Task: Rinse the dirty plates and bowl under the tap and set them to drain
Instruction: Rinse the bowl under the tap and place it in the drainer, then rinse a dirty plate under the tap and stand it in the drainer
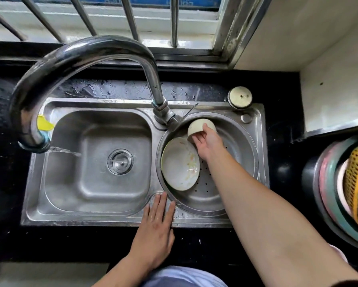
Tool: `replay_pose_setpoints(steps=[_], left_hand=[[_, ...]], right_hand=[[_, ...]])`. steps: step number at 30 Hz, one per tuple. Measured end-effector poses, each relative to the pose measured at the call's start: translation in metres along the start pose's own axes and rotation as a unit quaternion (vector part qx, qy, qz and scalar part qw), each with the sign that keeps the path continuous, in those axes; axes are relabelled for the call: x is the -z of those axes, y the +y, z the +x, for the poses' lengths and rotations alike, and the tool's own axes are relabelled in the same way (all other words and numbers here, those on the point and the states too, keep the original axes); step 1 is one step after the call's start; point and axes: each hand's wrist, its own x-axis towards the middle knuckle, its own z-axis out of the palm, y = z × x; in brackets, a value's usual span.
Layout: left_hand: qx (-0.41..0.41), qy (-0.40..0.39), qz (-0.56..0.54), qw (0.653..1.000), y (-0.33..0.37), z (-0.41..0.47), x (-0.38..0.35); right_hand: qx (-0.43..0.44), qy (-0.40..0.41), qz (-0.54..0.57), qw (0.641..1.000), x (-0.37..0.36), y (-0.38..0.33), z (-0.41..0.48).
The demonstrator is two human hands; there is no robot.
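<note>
A white plate (179, 163) smeared with food leans against the left wall of the round perforated draining basin (242, 141) in the right half of the sink. Behind it a small cream bowl (196, 126) lies upside down, and my right hand (207, 141) grips its side with thumb and fingers curled round it. My left hand (156, 226) rests flat, fingers straight, on the steel rim between the two basins. The curved tap (74, 56) swings over the left basin (95, 158), and water runs from its spout (37, 145).
A round metal cap (239, 97) sits at the sink's back right corner. Stacked coloured basins with a yellow mesh basket (348, 185) stand on the black counter (284, 112) at right. Window bars run along the back wall.
</note>
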Motion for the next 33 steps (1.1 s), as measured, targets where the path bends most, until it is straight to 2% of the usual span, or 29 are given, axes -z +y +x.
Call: replay_pose_setpoints(steps=[14, 17, 22, 29, 31, 33], left_hand=[[-0.01, -0.002, -0.01, 1.0, -0.001, 0.0, 0.001], [-0.012, -0.049, -0.009, 0.999, -0.005, 0.003, 0.003], [-0.07, -0.059, 0.022, 0.996, -0.019, 0.004, 0.011], [-0.197, -0.06, 0.025, 0.978, -0.061, 0.002, 0.012], [-0.234, -0.069, 0.045, 0.969, -0.077, 0.004, 0.021], [-0.236, -0.088, 0.071, 0.965, -0.086, -0.003, 0.028]], right_hand=[[-0.025, -0.008, -0.021, 0.999, 0.011, -0.004, -0.014], [-0.027, -0.016, -0.066, 0.997, 0.028, 0.0, -0.033], [-0.032, 0.003, -0.117, 0.993, 0.084, 0.019, -0.086], [0.009, 0.072, -0.094, 0.993, 0.189, 0.106, -0.186], [0.031, 0.115, -0.051, 0.992, 0.214, 0.148, -0.219], [0.02, 0.158, -0.001, 0.987, 0.239, 0.206, -0.259]])
